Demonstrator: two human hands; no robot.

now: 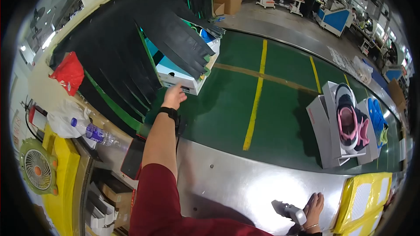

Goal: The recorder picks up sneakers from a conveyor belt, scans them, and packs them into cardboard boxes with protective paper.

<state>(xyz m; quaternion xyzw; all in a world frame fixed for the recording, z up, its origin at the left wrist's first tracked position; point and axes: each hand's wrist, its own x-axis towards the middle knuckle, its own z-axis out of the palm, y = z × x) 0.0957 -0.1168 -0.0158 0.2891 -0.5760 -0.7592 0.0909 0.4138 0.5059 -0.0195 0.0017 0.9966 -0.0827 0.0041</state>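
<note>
My left hand (175, 97) reaches forward with its fingers extended, at the near side of a white shoe box (178, 80). Fingertips meet the box's lower edge in the picture; whether they press on it I cannot tell. The box sits partly under the black strip curtain (175, 39), whose strips drape over it and hide much of its contents; something blue shows inside. Lower right, my right hand (314, 209) lies on the metal ledge, fingers out. Beside it, against its thumb side, is a grey-white handheld scanner (297, 214).
On the green conveyor belt (223, 113), open boxes at right hold dark shoes with pink lining (347, 122) and blue shoes (376, 118). A yellow-wrapped package (361, 196) lies on the ledge. At left are a plastic bottle (96, 133), a small fan (38, 170) and a red cloth (70, 73).
</note>
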